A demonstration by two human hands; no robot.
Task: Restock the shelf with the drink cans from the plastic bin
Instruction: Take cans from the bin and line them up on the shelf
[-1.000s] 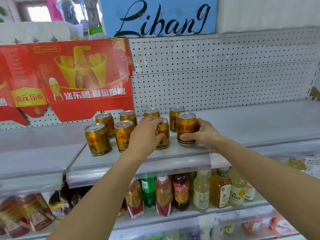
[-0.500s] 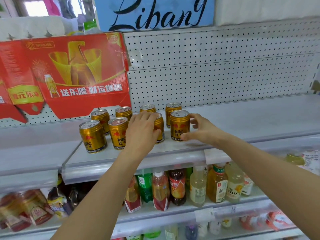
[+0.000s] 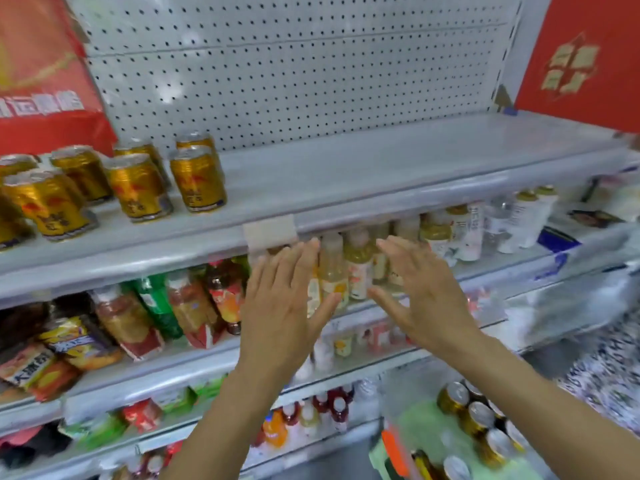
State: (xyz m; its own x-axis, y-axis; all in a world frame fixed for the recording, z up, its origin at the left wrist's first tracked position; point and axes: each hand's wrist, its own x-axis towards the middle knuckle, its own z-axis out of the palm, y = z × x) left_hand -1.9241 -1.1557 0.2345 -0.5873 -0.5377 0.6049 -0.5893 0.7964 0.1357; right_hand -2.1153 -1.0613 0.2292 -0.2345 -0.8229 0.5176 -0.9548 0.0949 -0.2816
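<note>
Fingers straight and spread on left hand [image 3: 284,306] and right hand [image 3: 420,292], holding nothing, raised before lower shelves. Cans [image 3: 138,181] upright on shelf [image 3: 346,174], up-left, well apart. More cans in bin [image 3: 415,434], lower right.

I see glossy gold metal cans [image 3: 197,178] with bare silvery lids on a smooth, matt grey shelf [image 3: 346,171] that looks like painted metal. Behind it, the back panel [image 3: 294,71] is matt white perforated sheet. The red boxes [image 3: 585,57] look like printed cardboard with a slight sheen. Below, clear shiny plastic bottles [image 3: 332,268] carry paper-like labels. The bin [image 3: 429,434] looks like translucent plastic, holding more shiny metal-topped cans.
</note>
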